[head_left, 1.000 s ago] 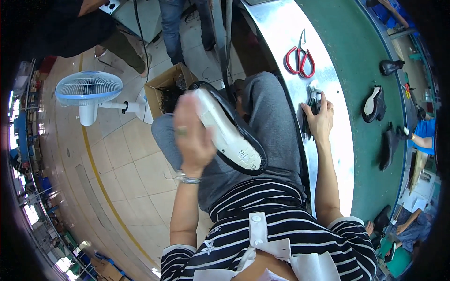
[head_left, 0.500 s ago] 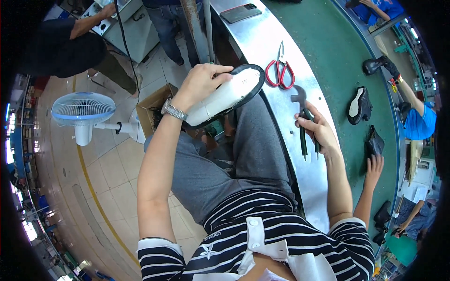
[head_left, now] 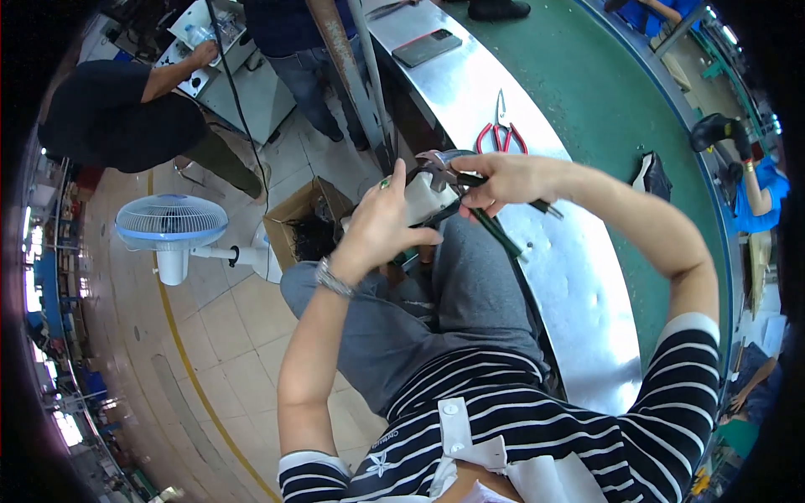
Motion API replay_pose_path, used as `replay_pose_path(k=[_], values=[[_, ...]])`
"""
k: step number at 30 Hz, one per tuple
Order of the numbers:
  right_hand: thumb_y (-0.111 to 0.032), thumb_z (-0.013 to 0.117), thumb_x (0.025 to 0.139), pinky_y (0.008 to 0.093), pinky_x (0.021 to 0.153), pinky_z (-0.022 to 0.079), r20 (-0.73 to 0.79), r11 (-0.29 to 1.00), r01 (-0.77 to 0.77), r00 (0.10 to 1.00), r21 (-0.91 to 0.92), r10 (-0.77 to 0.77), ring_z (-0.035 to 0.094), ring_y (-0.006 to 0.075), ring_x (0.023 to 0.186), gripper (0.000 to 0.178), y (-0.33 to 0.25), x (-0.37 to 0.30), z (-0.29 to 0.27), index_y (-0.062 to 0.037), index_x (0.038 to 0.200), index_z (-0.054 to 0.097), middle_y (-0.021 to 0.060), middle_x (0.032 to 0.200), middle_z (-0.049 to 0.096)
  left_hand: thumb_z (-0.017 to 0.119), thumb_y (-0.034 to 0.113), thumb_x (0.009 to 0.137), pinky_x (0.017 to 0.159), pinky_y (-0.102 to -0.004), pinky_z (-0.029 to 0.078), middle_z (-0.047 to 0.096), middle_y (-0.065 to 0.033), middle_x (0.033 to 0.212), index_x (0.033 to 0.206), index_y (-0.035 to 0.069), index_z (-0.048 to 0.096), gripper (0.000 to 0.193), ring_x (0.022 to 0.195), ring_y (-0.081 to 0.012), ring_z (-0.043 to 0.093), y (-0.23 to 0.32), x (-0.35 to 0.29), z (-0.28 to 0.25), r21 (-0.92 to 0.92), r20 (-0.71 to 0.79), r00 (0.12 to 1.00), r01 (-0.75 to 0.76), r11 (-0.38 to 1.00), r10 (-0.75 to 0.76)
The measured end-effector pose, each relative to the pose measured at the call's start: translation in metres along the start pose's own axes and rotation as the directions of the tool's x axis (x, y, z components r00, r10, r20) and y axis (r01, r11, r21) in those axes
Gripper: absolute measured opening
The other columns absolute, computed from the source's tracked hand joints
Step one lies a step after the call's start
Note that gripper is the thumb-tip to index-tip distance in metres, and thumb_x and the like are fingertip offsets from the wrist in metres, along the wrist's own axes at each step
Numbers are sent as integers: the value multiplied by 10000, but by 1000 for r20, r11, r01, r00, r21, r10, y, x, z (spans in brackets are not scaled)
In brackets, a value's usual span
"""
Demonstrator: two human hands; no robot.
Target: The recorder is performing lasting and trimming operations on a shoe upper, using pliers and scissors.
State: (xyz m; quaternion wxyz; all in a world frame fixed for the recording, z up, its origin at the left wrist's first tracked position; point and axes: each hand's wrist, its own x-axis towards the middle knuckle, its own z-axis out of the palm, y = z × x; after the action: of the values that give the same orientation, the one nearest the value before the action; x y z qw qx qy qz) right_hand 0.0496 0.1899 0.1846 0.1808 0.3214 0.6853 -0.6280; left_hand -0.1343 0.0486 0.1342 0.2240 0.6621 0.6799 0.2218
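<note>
Over my lap is a black shoe (head_left: 426, 204) with its white underside turned up, partly hidden by my hands. My left hand (head_left: 377, 220) holds it from the left side, thumb and index finger stretched along either side. In my right hand (head_left: 509, 180) is a pair of pincers (head_left: 501, 235) with dark handles, one handle slanting down toward the bench edge. The pincers' metal head is at the shoe's far end; whether its jaws grip the edge cannot be made out.
Red-handled scissors (head_left: 501, 134) and a phone (head_left: 428, 48) lie on the metal bench (head_left: 579, 310) to the right. Beyond runs a green belt (head_left: 579, 92) carrying dark shoes (head_left: 651, 176). Left are a cardboard box (head_left: 289, 230) and a fan (head_left: 172, 222). Other people work nearby.
My right hand has swung left with the pincers, from above the bench to the shoe. My left hand's thumb and index finger have spread, and the shoe has tilted.
</note>
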Motion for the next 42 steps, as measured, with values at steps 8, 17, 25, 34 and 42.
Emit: replay_pose_path(k=[8,17,25,34,42], values=[[-85,522,972,349,549,498,-270,891,205,904,-405,-330,591,187,567,605,39,-14,52,-52,1489,209,101,694,574,848,79,582,1008,-417,419,591,-185,1230,1315,-20,489,822,1171,-358,535,6,-22,41,111,-377,924,-30,993,70],[-97,600,896,483,602,469,-165,522,-18,958,-853,-236,635,408,656,574,-14,-32,32,-17,1406,348,219,664,609,803,150,635,1022,-445,419,560,-201,1265,1304,-37,512,753,1185,-358,529,-14,-28,54,325,-423,861,-147,934,283],[-136,569,936,409,594,488,-348,676,11,851,-737,-393,637,331,600,580,4,4,41,-70,1459,327,182,638,586,726,202,755,1054,-463,393,517,-249,1334,1336,-70,485,685,1210,-396,516,-21,-26,64,439,-402,856,-131,889,324],[-128,564,926,449,633,489,-435,722,-40,821,-690,-370,650,357,626,597,10,9,33,-72,1464,310,190,638,612,722,219,770,1064,-444,384,506,-250,1359,1341,-72,486,683,1230,-380,516,-19,-22,66,441,-430,846,-108,891,315],[-130,568,930,426,604,486,-478,770,-23,796,-637,-372,652,345,609,606,17,16,32,-52,1469,303,183,670,634,703,216,782,1074,-446,375,486,-245,1381,1340,-83,478,672,1253,-375,495,-19,-19,68,428,-447,846,-82,900,290]])
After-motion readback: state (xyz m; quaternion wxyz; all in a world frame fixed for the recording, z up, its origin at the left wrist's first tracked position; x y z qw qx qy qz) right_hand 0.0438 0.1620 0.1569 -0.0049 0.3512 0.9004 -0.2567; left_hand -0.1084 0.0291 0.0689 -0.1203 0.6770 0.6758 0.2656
